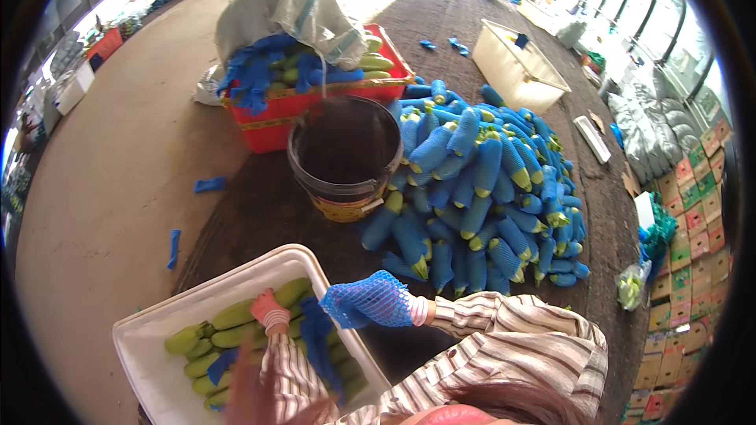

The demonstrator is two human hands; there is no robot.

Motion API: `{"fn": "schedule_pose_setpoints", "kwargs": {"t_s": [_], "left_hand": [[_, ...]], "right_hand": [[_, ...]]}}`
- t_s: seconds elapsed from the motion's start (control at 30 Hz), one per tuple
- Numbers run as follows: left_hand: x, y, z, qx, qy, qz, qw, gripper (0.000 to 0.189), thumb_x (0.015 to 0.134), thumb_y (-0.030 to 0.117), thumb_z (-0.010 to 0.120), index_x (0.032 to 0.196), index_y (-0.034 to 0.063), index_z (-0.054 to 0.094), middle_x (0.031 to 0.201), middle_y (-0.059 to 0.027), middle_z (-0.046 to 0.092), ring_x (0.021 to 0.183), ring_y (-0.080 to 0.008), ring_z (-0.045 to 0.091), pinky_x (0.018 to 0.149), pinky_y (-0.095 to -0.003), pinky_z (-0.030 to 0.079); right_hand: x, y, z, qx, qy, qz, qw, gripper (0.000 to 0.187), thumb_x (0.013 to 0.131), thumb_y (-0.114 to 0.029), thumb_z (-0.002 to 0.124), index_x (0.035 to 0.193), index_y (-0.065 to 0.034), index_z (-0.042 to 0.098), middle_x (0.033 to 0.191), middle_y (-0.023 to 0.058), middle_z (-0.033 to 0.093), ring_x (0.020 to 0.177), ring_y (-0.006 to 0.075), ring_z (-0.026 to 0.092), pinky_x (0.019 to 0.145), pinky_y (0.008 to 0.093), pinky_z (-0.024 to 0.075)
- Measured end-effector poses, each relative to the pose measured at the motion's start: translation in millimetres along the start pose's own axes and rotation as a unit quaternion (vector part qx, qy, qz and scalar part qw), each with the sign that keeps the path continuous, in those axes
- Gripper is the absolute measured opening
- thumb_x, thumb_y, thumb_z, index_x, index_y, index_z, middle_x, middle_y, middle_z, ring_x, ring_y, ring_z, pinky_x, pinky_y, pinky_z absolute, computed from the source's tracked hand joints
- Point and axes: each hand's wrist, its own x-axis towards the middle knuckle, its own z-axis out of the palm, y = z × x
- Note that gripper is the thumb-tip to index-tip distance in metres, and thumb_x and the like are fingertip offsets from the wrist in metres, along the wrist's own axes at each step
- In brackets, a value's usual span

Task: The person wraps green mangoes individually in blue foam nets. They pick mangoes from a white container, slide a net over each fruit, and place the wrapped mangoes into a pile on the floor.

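My left hand (270,310), in a pink glove, reaches into a white plastic tub (127,336) and rests on a pale green zucchini (234,314); whether its fingers grip it I cannot tell. More zucchini lie in the tub, with blue foam net sleeves (316,330) over some of them. My right hand (384,301) is inside a blue net sleeve that covers its fingers, just right of the tub's rim. The net hides how the fingers are bent. Beyond it lies a large heap of zucchini in blue nets (484,177).
A black bucket (345,189) stands before a red crate (266,124) holding zucchini, blue nets and a white woven sack (254,18). A cream tub (520,71) is at the back right. Stacked cartons (679,283) line the right side. Loose blue sleeves (209,184) lie on the floor.
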Motion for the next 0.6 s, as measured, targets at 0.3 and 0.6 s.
{"fn": "schedule_pose_setpoints", "kwargs": {"t_s": [0.3, 0.6], "left_hand": [[-170.3, -28.6, -126.9, -0.395, 0.251, 0.087, 0.88, 0.061, 0.052, 0.0, 0.08, 0.111, 0.0106, 0.066, 0.106, -0.0118, 0.064, 0.101, -0.0366, 0.063, 0.095, -0.0457, 0.051], [-243.4, 63.3, -246.8, -0.881, -0.04, 0.106, 0.46, 0.033, 0.084, 0.008, 0.076, 0.115, 0.0006, 0.067, 0.119, -0.0163, 0.069, 0.126, -0.0327, 0.056, 0.115, -0.053, 0.034]], "right_hand": [[20.2, -31.9, 48.6, -0.48, -0.145, -0.174, 0.848, 0.067, 0.091, -0.027, 0.073, 0.142, 0.0075, 0.045, 0.106, 0.0168, 0.069, 0.088, 0.0233, 0.071, 0.083, 0.0323, 0.0583], [-13.4, 6.9, 37.4, 0.144, -0.2, -0.001, 0.969, 0.049, 0.096, -0.021, 0.066, 0.14, -0.0026, 0.053, 0.125, 0.0107, 0.065, 0.106, 0.0233, 0.066, 0.102, 0.0348, 0.0503]]}}
